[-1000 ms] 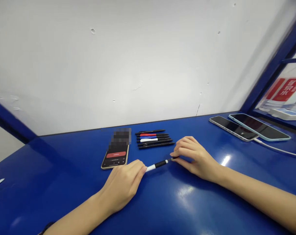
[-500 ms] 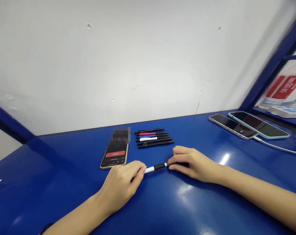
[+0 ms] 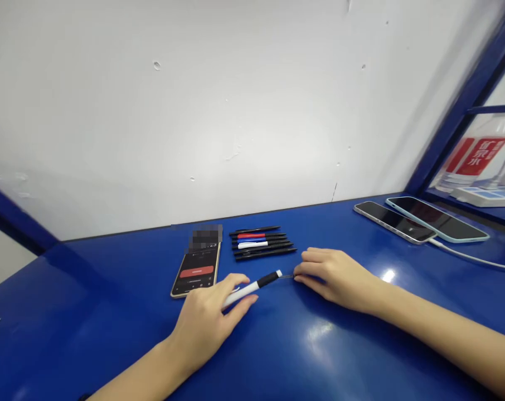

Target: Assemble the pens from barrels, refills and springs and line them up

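My left hand (image 3: 213,312) holds a white pen (image 3: 241,293) with a black grip section, pointing right and slightly upward. Its thumb and forefinger are loosely spread along the barrel, while the rear end lies hidden in the palm. From the pen's white front end, a thin pen refill (image 3: 286,277) sticks out toward my right hand (image 3: 330,278). The right thumb and fingertips pinch the refill's far end, which they hide. Just beyond the hands lies a row of several pens (image 3: 261,243), mostly black, with red, blue and white barrels among them.
A phone with a lit screen (image 3: 196,271) lies left of the pens. Two more phones (image 3: 394,221) (image 3: 438,219) overlap at the right, with a white cable (image 3: 465,257). A white wall (image 3: 252,111) borders the blue table (image 3: 277,356). A bottle with a red label (image 3: 478,156) stands behind the right frame.
The left fingers have loosened and spread around the white pen, whose front end has tilted up. My right hand has drawn slightly away, and the thin refill now shows between them.
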The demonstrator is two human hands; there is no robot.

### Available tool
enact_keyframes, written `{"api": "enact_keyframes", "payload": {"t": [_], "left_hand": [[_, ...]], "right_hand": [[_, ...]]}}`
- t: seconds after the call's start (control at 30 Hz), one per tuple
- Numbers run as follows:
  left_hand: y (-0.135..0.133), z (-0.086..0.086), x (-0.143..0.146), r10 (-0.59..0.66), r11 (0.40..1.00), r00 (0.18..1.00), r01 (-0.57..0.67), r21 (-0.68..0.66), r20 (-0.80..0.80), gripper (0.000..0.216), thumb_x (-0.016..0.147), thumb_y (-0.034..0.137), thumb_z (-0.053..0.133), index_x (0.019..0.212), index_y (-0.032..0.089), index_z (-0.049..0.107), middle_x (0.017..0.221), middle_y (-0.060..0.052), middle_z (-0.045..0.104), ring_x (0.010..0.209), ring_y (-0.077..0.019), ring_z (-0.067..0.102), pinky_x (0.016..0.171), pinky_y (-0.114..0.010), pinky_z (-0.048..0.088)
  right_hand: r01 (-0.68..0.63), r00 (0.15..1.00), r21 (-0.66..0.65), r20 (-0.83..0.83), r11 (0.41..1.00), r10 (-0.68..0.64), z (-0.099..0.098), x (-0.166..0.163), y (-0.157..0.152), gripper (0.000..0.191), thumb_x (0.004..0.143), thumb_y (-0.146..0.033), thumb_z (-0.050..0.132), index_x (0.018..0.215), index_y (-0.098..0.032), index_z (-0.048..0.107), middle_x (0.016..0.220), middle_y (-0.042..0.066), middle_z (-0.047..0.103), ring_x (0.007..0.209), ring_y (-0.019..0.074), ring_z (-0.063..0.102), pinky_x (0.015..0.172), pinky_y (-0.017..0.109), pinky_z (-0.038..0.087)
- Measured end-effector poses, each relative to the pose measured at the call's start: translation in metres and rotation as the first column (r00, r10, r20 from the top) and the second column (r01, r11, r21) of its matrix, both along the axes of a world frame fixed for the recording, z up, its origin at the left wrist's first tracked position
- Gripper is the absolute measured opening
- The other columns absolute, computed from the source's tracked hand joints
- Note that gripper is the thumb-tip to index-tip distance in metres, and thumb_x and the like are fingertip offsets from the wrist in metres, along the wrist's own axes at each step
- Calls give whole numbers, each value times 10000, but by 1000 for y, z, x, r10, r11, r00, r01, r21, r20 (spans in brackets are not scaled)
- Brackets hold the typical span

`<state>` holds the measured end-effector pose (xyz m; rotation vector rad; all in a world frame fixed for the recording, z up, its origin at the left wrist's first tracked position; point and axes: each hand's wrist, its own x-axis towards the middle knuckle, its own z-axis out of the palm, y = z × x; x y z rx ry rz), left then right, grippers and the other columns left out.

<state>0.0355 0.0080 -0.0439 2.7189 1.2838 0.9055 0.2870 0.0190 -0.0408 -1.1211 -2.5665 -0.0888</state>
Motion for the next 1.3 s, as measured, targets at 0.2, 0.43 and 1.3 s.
{"api": "enact_keyframes", "payload": {"t": [0.2, 0.43, 1.3], "left_hand": [[5, -3, 0, -107, 993, 983, 98, -64, -147, 207, 819, 164, 435, 883, 222, 624, 834, 17, 700, 686, -140, 660, 624, -206, 499], [5, -3, -1, 110, 990, 975, -125, -67, -194, 189, 783, 178, 492, 889, 248, 631, 847, 35, 701, 721, -172, 663, 602, -234, 495], [9, 5, 14, 157, 959, 867, -249, -138, -473, 177, 832, 181, 443, 925, 254, 575, 755, 30, 685, 654, -173, 641, 504, -218, 353]], "right_hand": [[-18, 1000, 10, -11, 1000, 18, -5, -12, -5, 213, 867, -236, 440, 856, -205, 651, 694, 28, 565, 645, 152, 508, 610, 263, 401], [99, 995, -38, -27, 994, -100, -2, 9, 8, 199, 848, -234, 470, 858, -210, 667, 693, 40, 579, 663, 179, 532, 560, 272, 399], [40, 996, -366, -64, 930, -68, 16, 31, 17, 151, 836, -201, 456, 923, -209, 579, 939, 53, 564, 839, 189, 535, 732, 315, 429]]}}
